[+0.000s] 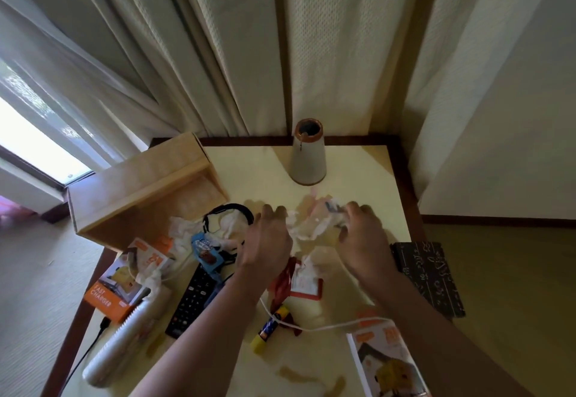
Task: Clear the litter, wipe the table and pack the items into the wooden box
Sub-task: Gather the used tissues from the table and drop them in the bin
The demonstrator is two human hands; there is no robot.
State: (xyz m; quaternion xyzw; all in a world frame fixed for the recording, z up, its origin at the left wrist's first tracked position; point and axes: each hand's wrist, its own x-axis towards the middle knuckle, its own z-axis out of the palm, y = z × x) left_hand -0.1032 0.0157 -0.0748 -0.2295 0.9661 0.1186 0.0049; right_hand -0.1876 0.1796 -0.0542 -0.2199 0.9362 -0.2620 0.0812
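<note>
Curtains close off the corner behind a cream table (pixel 358 172). From the left lie one wooden box (pixel 140 187), open on its side at the back-left corner, one orange charger carton (pixel 109 297), one stack of plastic cups (pixel 124 340), one remote (pixel 193 297), one headset (pixel 230 209) and one glue stick (pixel 271 325). Litter clearing looks to be the step in hand. The left hand (pixel 268 237) reaches the tissue wad (pixel 311 225), its grip too blurred to tell, and the right hand (pixel 361 234) curls round the wad's far side. At least three tissue scraps (pixel 184 228) remain leftward. Next, probably, the wad must be bunched and lifted clear. Rightward are a second carton (pixel 386 362) and one notebook (pixel 430 278).
</note>
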